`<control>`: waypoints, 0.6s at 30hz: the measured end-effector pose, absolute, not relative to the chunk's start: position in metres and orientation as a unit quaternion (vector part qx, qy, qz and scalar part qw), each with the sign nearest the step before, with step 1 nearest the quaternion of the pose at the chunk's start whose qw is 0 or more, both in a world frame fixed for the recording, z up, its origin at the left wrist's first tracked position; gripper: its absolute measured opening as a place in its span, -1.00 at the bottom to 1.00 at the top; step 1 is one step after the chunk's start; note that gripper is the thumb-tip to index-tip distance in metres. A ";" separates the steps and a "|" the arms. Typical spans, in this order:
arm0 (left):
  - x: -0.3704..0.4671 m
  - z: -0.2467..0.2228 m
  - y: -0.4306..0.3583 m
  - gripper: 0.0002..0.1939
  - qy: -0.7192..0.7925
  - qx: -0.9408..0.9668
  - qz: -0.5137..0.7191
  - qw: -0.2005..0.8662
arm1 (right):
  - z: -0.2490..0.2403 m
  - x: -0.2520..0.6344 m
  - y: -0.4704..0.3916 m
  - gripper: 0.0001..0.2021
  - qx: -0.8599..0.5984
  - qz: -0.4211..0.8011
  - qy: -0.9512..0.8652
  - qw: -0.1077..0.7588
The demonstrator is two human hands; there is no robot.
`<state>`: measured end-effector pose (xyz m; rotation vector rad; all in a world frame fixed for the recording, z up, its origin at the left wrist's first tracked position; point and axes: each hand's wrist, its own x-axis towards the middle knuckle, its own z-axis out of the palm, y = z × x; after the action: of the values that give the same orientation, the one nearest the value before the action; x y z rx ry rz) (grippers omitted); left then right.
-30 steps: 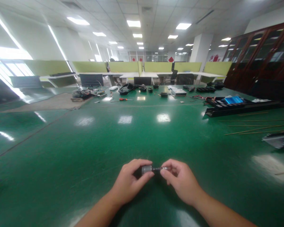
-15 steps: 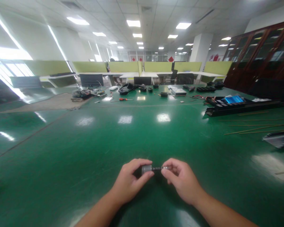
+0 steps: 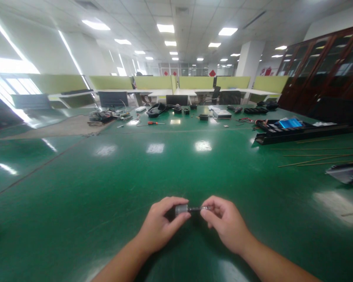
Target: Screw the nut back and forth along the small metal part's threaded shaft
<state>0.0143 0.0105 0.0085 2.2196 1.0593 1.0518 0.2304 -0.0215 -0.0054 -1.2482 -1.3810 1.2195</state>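
Observation:
My left hand (image 3: 161, 219) pinches a small grey metal cylinder (image 3: 181, 209) between thumb and fingers. It looks like a little motor, though its exact kind is too small to be sure of. A thin dark shaft (image 3: 194, 209) sticks out of it to the right, lying level. At the far end of that shaft, the thumb and fingertips of my right hand (image 3: 223, 219) close on a small shiny tip, mostly covered by the fingers. Both hands are just above the glossy green tabletop (image 3: 176, 172), near its front.
An orange screwdriver (image 3: 154, 123), a pile of electronic parts (image 3: 106, 116) and several black pieces lie along the far side. To the right are a long black channel (image 3: 300, 134) with a blue item (image 3: 290, 123) and several thin rods (image 3: 317, 155).

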 end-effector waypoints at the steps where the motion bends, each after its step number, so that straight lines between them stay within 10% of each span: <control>1: 0.014 0.009 0.010 -0.80 0.385 0.807 0.383 0.231 | -0.006 0.230 -0.022 -0.83 -0.503 0.492 -0.556 0.442; 18: 0.012 0.009 0.011 -0.83 0.391 0.802 0.387 0.232 | -0.008 0.230 -0.022 -0.83 -0.497 0.496 -0.563 0.435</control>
<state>0.0116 0.0107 0.0094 2.2039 1.0739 1.0639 0.2305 -0.0218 -0.0075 -1.2370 -1.4025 1.2358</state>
